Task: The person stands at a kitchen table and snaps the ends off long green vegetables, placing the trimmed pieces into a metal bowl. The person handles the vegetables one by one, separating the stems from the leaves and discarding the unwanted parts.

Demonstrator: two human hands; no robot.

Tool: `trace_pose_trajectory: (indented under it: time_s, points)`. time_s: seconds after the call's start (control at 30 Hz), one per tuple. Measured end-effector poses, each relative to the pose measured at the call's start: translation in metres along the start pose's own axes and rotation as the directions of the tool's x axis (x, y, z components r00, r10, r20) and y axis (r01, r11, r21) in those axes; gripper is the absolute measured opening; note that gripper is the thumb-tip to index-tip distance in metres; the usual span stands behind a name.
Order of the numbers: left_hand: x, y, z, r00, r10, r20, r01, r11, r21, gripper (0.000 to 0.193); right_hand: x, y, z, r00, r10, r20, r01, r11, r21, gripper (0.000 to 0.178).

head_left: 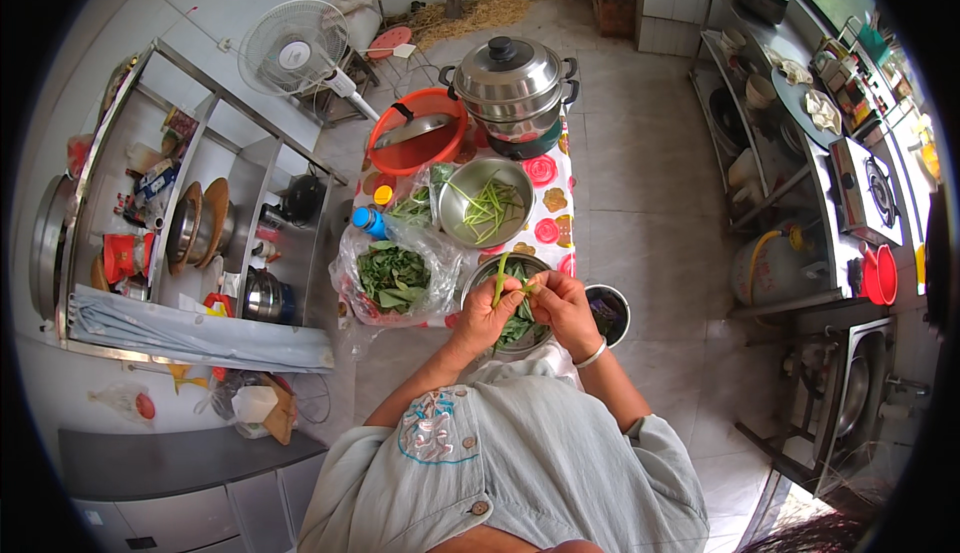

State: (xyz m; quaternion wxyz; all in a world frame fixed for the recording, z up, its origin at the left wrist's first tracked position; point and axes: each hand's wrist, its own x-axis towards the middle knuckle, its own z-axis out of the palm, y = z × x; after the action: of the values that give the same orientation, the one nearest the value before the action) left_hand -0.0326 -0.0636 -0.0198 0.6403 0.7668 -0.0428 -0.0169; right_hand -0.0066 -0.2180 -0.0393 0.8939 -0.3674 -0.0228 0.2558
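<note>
Over a metal bowl of green leaves (518, 330) at the table's near edge, my two hands are close together. My left hand (484, 311) pinches a green vegetable stem (501, 271), one end of which sticks up past the fingers. My right hand (566, 311), with a pale bracelet at the wrist, has its thumb and fingers closed on a green piece at the same spot. Just beyond is a larger metal bowl (524, 230) with cut green stems (489, 208) in it. To the left, a clear plastic bag (347, 265) holds a heap of leaves (393, 278).
An orange basin (455, 139) with a metal lid and a stacked steamer pot (510, 83) stand at the table's far end. A blue-capped bottle (368, 221) is by the bag. A dark bucket (624, 325) sits right of my right hand. Shelves flank both sides.
</note>
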Motion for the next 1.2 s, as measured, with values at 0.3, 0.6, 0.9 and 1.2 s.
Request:
trace_pose_trajectory:
  time_s: [0.3,0.6,0.9,1.2]
  points:
    - [0.010,-0.010,0.008,0.965,-0.083,-0.249,0.045,0.987,-0.154,0.014,0.004,0.004,0.001,0.993,-0.077,-0.095,0.054,0.972,-0.228,0.013]
    - [0.024,-0.003,-0.019,0.948,-0.179,-0.264,0.054,0.906,-0.419,0.015,-0.007,-0.006,-0.035,0.967,-0.178,-0.182,0.186,0.982,0.027,0.008]
    - [0.036,-0.004,-0.053,0.865,-0.262,-0.428,-0.014,0.839,-0.543,0.014,-0.027,-0.035,-0.100,0.891,-0.408,-0.199,0.452,0.753,0.477,0.014]
    - [0.035,0.001,-0.034,0.959,-0.262,-0.110,0.218,0.927,-0.306,0.015,-0.001,-0.041,-0.053,0.898,-0.353,-0.263,0.379,0.924,0.056,0.017]
